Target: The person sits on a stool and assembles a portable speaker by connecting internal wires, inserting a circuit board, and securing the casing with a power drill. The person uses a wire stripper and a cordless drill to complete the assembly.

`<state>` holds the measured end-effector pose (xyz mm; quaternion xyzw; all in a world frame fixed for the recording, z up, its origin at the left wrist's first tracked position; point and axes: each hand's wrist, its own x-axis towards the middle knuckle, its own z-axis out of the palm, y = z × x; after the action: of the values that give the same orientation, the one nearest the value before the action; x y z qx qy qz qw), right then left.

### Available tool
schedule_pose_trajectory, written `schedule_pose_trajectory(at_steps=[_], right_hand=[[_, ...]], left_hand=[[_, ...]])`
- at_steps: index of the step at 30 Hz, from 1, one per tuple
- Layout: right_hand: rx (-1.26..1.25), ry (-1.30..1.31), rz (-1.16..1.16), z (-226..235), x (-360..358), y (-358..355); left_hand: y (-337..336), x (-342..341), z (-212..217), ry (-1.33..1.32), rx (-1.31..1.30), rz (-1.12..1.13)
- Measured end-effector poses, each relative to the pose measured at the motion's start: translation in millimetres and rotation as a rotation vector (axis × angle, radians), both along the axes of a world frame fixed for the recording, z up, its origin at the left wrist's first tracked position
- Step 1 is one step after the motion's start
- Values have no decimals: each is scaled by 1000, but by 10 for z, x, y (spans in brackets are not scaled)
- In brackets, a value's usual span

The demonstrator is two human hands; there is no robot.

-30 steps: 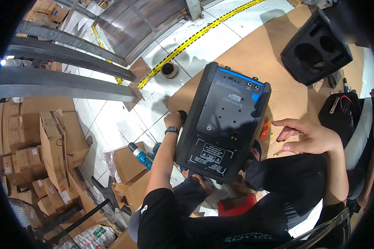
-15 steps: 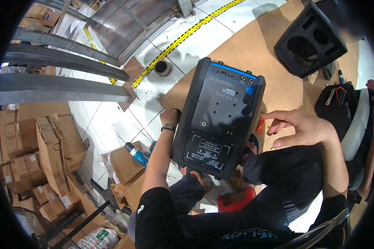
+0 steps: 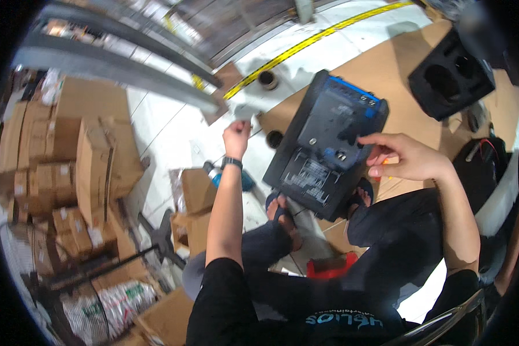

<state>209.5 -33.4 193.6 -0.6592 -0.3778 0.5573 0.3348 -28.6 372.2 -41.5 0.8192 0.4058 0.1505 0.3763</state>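
A black speaker cabinet [image 3: 317,135] with a blue-edged control panel stands tilted between my feet, its rear panel facing up. My left hand [image 3: 236,140], wearing a watch, is off to the left of the cabinet and touches no part of it. Its fingers are curled and blurred, so whatever they hold, if anything, is hidden. My right hand [image 3: 406,157] hovers at the cabinet's right edge, index finger stretched over the panel, thumb apart, no object visible in it. A small orange-yellow thing [image 3: 388,164] shows just below it, too blurred to name.
A blue-and-black cordless drill [image 3: 228,176] lies left of the cabinet near an open carton [image 3: 197,190]. Another black speaker box [image 3: 452,75] with round holes sits on the cardboard sheet [image 3: 375,66]. Stacked cartons [image 3: 52,138] and metal beams [image 3: 127,66] line the left. Dark roll [image 3: 267,80] stands behind.
My left hand has come off the cabinet's left side and now curls in the air. My right hand has moved onto the panel's right edge. The view has shifted.
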Motion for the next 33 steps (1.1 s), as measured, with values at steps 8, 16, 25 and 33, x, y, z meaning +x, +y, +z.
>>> schedule_pose_trajectory(at_steps=[8, 16, 25, 33], right_hand=[[132, -148, 84, 61, -262, 79], [164, -457, 140, -449, 133, -4], [71, -698, -421, -264, -773, -262], [181, -303, -246, -783, -1784, -624]], left_hand=[[243, -1293, 336, 60, 146, 562], [219, -2057, -968, -173, -154, 368], [-54, -1808, -829, 283, 326, 593], [-475, -1588, -661, 431, 402, 542]])
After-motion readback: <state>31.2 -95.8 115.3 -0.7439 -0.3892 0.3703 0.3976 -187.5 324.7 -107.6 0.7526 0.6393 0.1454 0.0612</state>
